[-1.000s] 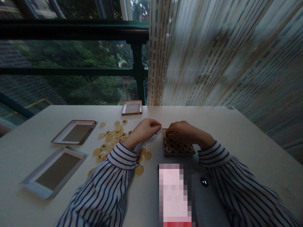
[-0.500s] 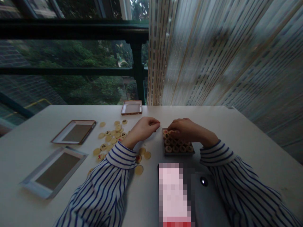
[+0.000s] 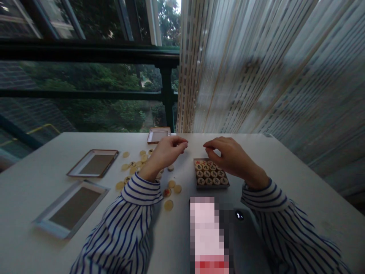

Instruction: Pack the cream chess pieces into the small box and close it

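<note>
A small square box (image 3: 212,186) packed with round game pieces in rows sits on the white table (image 3: 285,163). My right hand (image 3: 230,158) hovers just above and behind the box, fingers loosely curved and apart, holding nothing. Left of the box, my left hand (image 3: 167,152) is raised off the table with thumb and fingertips pinched together; whether anything is inside the pinch I cannot see. Loose round pieces (image 3: 168,194) lie scattered under and left of my left wrist, some with red or black marks.
A small box lid (image 3: 158,134) lies at the table's far edge. A brown-rimmed tray (image 3: 94,163) and a grey-rimmed tray (image 3: 71,207) lie on the left. A dark device (image 3: 242,232) sits near me. A window railing and a curtain stand behind the table.
My right hand has lifted off the box, so all its rows of pieces now show. My left hand rose and moved slightly away from me. The view tilted upward a little.
</note>
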{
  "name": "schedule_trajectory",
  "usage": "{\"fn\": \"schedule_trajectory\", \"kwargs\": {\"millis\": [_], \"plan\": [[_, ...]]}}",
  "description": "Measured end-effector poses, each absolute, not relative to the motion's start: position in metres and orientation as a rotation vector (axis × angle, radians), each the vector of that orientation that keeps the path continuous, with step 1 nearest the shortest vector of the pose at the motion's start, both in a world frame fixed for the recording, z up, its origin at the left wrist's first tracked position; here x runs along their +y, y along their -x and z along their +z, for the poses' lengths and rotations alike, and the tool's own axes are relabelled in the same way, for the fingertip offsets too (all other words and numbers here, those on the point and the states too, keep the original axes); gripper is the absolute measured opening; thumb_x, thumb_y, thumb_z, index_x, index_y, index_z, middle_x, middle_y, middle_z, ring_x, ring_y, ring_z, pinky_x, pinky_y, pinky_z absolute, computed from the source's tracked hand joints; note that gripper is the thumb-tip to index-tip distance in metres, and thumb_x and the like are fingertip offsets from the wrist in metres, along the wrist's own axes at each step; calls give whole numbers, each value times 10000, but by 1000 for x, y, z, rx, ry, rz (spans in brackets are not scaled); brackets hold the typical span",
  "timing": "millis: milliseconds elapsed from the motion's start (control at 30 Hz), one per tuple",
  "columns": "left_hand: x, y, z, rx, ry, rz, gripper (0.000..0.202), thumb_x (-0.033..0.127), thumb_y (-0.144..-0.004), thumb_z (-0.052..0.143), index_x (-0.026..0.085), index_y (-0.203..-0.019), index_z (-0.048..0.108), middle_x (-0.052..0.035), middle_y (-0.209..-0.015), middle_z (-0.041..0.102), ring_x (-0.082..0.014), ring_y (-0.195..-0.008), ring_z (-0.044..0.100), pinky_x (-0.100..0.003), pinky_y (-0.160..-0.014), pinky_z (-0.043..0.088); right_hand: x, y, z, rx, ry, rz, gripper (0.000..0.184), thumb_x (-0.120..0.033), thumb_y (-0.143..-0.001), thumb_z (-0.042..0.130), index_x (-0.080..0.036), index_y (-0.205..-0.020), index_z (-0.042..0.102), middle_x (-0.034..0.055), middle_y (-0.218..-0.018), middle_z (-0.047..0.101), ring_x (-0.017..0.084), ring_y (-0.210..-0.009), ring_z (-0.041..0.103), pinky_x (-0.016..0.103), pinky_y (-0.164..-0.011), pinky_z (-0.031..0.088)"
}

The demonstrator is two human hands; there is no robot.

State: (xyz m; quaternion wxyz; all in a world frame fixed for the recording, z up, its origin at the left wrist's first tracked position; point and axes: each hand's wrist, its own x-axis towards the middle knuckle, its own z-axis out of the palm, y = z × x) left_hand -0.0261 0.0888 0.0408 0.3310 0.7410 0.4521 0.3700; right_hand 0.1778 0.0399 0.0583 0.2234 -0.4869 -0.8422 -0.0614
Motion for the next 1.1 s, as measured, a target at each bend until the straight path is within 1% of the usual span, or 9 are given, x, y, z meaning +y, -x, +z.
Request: {"fn": "schedule_trajectory", "kwargs": {"millis": [100, 233, 367, 533, 700, 867, 933, 1100], "plan": [[84, 26, 47, 1129, -1947, 1020, 233, 312, -762, 554, 124, -852, 658, -48, -763, 668, -127, -637, 592, -242, -599, 452, 28, -178, 52, -2240, 1340, -164, 213, -217, -843, 458, -163, -953, 632, 49, -905, 673, 167, -853, 579, 304, -814, 378], [79, 26, 52, 1073, -1948, 1062, 223, 309, -767, 551, 124, -828, 659, -50, -759, 668, -127, -645, 594, -247, -614, 461, 13, -181, 32, -2178, 1369, -131, 191, -204, -832, 479, -158, -921, 642, 58, -838, 673, 172, -783, 587, 309, -740, 412], [73, 26, 55, 1062, -1942, 1096, 244, 331, -767, 553, 128, -852, 659, -56, -761, 670, -138, -658, 606, -259, -626, 473, 1, -182, 13, -2115, 1350, -66, 182, -197, -838, 482, -164, -931, 636, 56, -814, 672, 166, -749, 589, 300, -696, 431], [61, 32, 58, 1108, -1967, 1124, 254, 341, -770, 551, 130, -860, 660, -59, -765, 675, -151, -667, 616, -265, -622, 479, -4, -183, 3, -2094, 1286, -15, 164, -184, -838, 481, -174, -913, 626, 59, -847, 666, 164, -789, 594, 298, -723, 448], [47, 51, 52, 1222, -1936, 1182, 275, 361, -770, 552, 134, -881, 662, -60, -774, 677, -158, -670, 620, -262, -609, 475, -3, -188, -3, -2084, 1271, -4, 186, -215, -849, 480, -162, -962, 618, 78, -903, 664, 183, -855, 592, 322, -771, 450], [40, 76, 42, 1328, -1852, 1291, 294, 387, -762, 558, 129, -862, 659, -58, -745, 673, -155, -651, 613, -256, -601, 470, -3, -190, -9, -2087, 1277, 9, 191, -229, -848, 481, -153, -961, 614, 85, -911, 661, 194, -858, 592, 331, -772, 455], [40, 85, 38, 1358, -1823, 1280, 306, 396, -751, 565, 126, -859, 659, -56, -723, 672, -157, -636, 612, -255, -588, 470, -3, -189, -8, -2099, 1278, 15, 195, -231, -848, 479, -154, -962, 617, 84, -912, 661, 193, -859, 594, 328, -772, 456], [42, 104, 33, 1378, -1887, 1213, 300, 392, -761, 549, 134, -865, 663, -58, -771, 685, -159, -667, 619, -267, -625, 479, -3, -187, -1, -2112, 1299, 36, 221, -228, -847, 468, -153, -982, 626, 86, -929, 664, 186, -868, 597, 312, -775, 460]]}}
